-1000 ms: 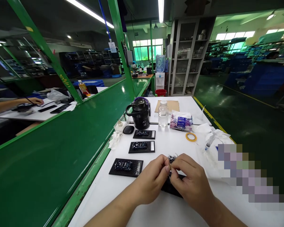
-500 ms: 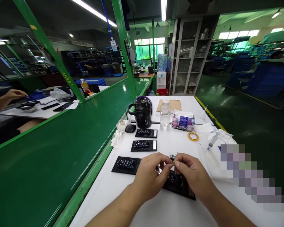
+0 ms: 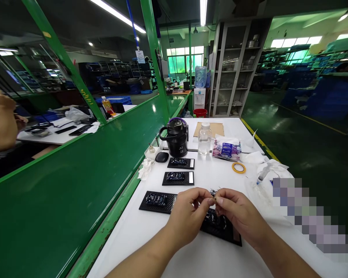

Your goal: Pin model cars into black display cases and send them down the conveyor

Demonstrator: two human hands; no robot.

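Observation:
My left hand [image 3: 188, 214] and my right hand [image 3: 239, 212] meet fingertip to fingertip above the near part of the white table [image 3: 150, 243]. Both are pinched closed around something too small to make out. Under them lies a black base with a dark glossy model car [image 3: 216, 220], partly covered by my hands. Small dark thin pieces [image 3: 214, 192] show just behind my fingertips. Left of my left hand sits another model car on a black base [image 3: 156, 199]. Two more bases with model cars, one nearer [image 3: 175, 177] and one farther [image 3: 179, 161], lie behind it.
Farther back stand a black jug [image 3: 176, 141], a clear bottle [image 3: 204, 141] and a wipes packet [image 3: 226, 148]. A yellow tape roll [image 3: 238, 167] and a syringe [image 3: 263, 174] lie to the right. A green partition [image 3: 75, 185] runs along the left, with a co-worker's arm [image 3: 1, 123] beyond it.
The view has shifted slightly, so things sit a little farther right. My hands keep their pinch at nearly the same spot. Beyond the partition, the co-worker's arm has risen.

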